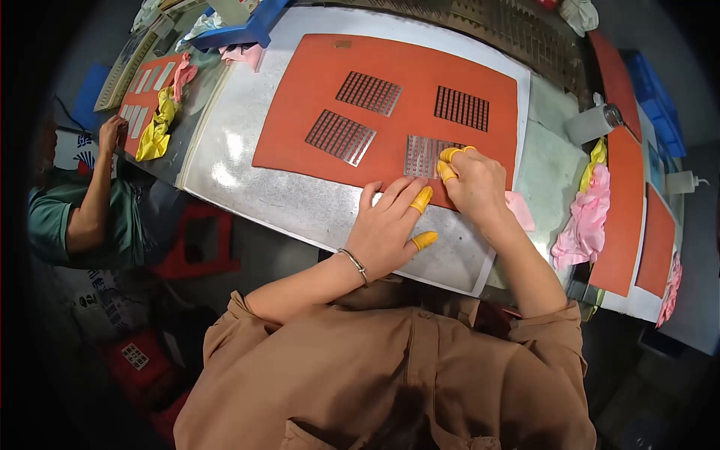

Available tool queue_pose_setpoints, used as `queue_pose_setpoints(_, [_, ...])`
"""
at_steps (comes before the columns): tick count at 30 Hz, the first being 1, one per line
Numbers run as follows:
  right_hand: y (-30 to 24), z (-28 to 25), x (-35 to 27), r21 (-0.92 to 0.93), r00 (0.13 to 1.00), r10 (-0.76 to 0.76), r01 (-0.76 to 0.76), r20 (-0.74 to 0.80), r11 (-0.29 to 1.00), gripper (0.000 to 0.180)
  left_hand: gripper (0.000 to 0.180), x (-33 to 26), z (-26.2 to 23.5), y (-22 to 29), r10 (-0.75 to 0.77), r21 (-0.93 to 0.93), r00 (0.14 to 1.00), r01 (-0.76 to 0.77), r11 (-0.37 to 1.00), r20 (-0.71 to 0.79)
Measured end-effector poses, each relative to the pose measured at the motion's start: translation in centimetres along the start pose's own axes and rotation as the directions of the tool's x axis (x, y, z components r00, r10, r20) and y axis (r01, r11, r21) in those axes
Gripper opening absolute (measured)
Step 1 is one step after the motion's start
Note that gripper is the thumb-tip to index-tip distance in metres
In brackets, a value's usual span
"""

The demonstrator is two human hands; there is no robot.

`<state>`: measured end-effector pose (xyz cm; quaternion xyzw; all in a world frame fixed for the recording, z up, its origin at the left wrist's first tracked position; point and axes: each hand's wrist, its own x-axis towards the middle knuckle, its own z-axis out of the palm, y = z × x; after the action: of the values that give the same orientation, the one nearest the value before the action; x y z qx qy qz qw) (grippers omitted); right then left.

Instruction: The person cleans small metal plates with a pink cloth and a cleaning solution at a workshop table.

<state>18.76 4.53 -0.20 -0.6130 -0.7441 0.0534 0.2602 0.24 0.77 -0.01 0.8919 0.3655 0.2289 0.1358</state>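
A slotted metal sheet [420, 156] lies on the near edge of an orange-red mat [300, 82]. My right hand [480, 184] is bent over its right side, with yellow finger cots on several fingertips drawn together. Whatever they may pinch is hidden. Flat at the sheet's near edge rests my left hand [386, 229], fingers stretched out, yellow cots on the index finger and thumb. Three more slotted sheets lie farther off: a left one [341, 137], a far one [369, 93] and a darker right one [462, 109].
Right of the mat stand a clear bottle [592, 124] and a crumpled pink cloth [585, 221]. Another pink cloth [519, 211] lies by my right wrist. A blue tray [244, 30] sits at the far left. A co-worker [90, 202] works at the left beside a yellow cloth [157, 127].
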Motion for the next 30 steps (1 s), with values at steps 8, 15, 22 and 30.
queue_pose_setpoints(8, [0.0, -0.1, -0.3, 0.012, 1.0, -0.003, 0.002, 0.021, 1.0, 0.013, 0.05, -0.1, 0.2, 0.0, 0.0, 0.015, 1.0, 0.0, 1.0, -0.013])
queue_pose_setpoints(15, [0.0, -0.4, -0.5, 0.014, 0.998, -0.06, 0.059, 0.036, 0.998, 0.009, 0.048, -0.1, 0.1, 0.1, 0.018, 0.026, 1.0, -0.017, 1.0, -0.024])
queue_pose_setpoints(22, [0.6, -2.1, -0.7, 0.179, 0.996, 0.014, -0.029, 0.084, 0.983, 0.014, 0.047, 0.2, 0.2, 0.8, -0.011, -0.04, 0.998, 0.008, 0.999, -0.07])
queue_pose_setpoints(30, [0.4, -1.1, 0.0, 0.081, 0.992, -0.088, 0.081, 0.091, 0.993, 0.01, 0.054, 0.2, 0.5, 1.0, -0.023, 0.025, 0.999, 0.023, 0.999, -0.028])
